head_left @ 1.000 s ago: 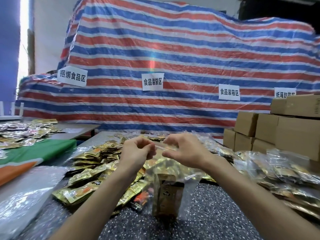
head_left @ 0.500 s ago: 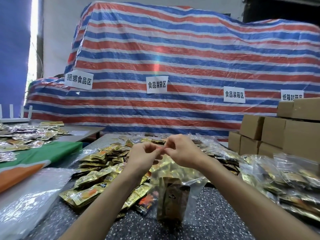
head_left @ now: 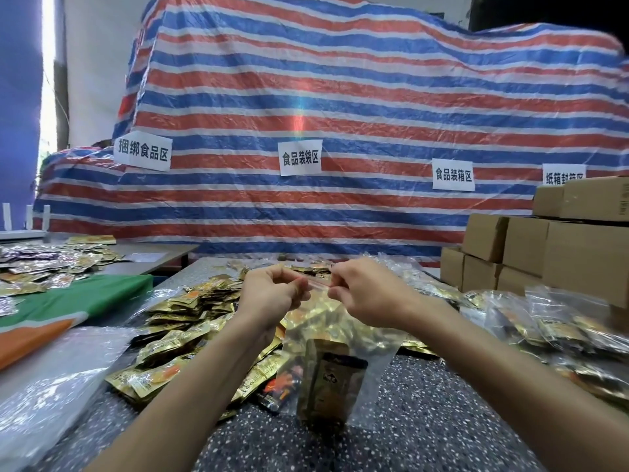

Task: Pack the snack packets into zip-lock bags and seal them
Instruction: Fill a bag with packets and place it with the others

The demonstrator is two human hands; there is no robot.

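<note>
Pinching the top strip of the zip-lock bag between left hand and right hand; it hangs just right of the loose pile. Got snack packets inside already, so I'd guess mid-seal. Filled bags lie farther right of the pile, which looks huge, so loads left.

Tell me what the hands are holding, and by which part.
The left hand and right hand pinch the zip-lock bag by its top seal strip.
</note>
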